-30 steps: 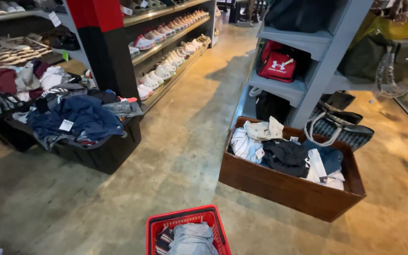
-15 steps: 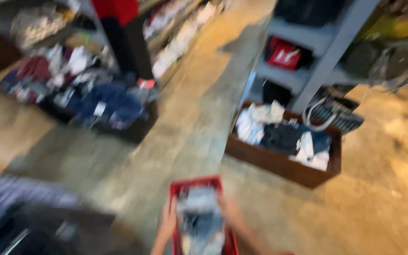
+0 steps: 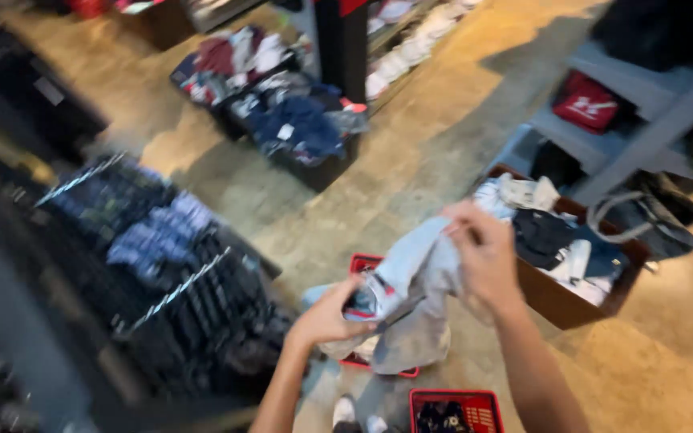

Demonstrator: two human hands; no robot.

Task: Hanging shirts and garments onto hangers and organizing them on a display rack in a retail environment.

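Observation:
Both my hands hold a pair of light blue jeans [image 3: 411,297] up above a red shopping basket [image 3: 360,263] on the floor. My left hand [image 3: 332,314] grips the lower, near end of the jeans. Pinching the upper part, my right hand [image 3: 483,255] is raised higher. The jeans hang crumpled between them and hide most of the basket. The view is blurred.
A second red basket [image 3: 455,410] sits by my shoes [image 3: 345,411]. A wooden crate of clothes [image 3: 559,297] stands at right under grey shelves [image 3: 643,120]. A rack of folded dark jeans [image 3: 154,240] is at left. A black bin of clothes [image 3: 294,132] lies beyond.
The camera swung left and down. My hands came into view and lifted the light blue jeans out of the red basket.

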